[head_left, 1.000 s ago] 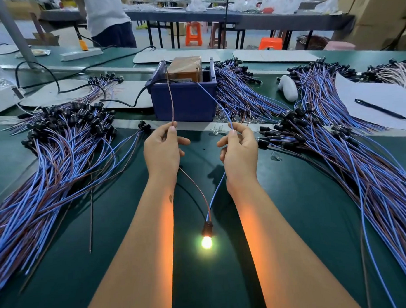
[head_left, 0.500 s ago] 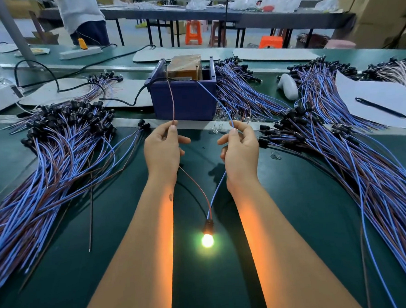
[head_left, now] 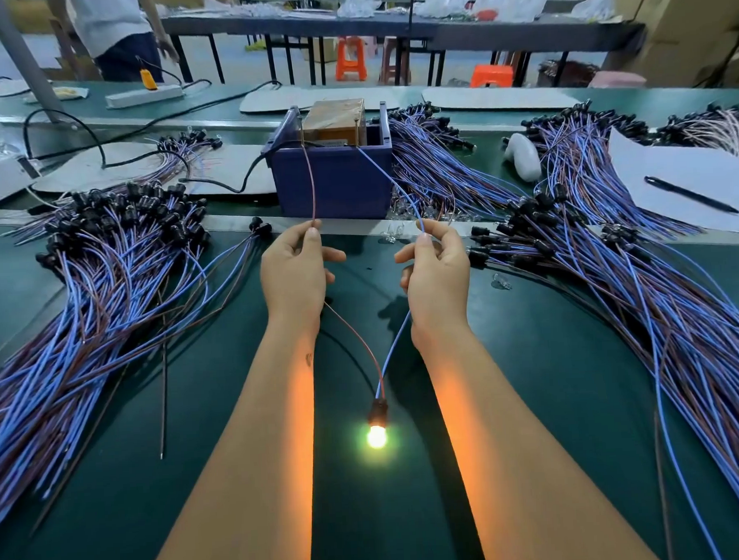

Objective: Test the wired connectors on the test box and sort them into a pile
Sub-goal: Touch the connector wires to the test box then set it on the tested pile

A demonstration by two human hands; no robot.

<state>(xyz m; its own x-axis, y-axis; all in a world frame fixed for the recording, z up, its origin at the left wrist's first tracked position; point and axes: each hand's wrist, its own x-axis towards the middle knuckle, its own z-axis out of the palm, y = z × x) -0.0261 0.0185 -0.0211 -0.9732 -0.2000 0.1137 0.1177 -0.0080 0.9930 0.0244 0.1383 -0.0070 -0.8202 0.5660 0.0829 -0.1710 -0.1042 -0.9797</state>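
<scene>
My left hand point(head_left: 293, 271) pinches a thin brown wire point(head_left: 311, 184) that runs up to the top of the blue test box point(head_left: 332, 183). My right hand point(head_left: 435, 267) pinches the matching blue wire point(head_left: 390, 180), which also reaches the box top. Both wires trail back between my forearms to a black connector point(head_left: 378, 409) lying on the green mat, and its bulb point(head_left: 376, 437) glows brightly. A large pile of wired connectors point(head_left: 101, 268) spreads on the left; another pile point(head_left: 616, 275) fans out on the right.
A white sheet with a black pen point(head_left: 691, 194) lies at the far right, next to a white object point(head_left: 524, 156). A black cable point(head_left: 243, 183) leads from the box to the left. A person point(head_left: 119, 31) stands beyond the bench near a power strip point(head_left: 144, 96).
Both hands keep the wire ends on the box and the bulb stays lit. My hands have drawn slightly apart. The person at the back has shifted left.
</scene>
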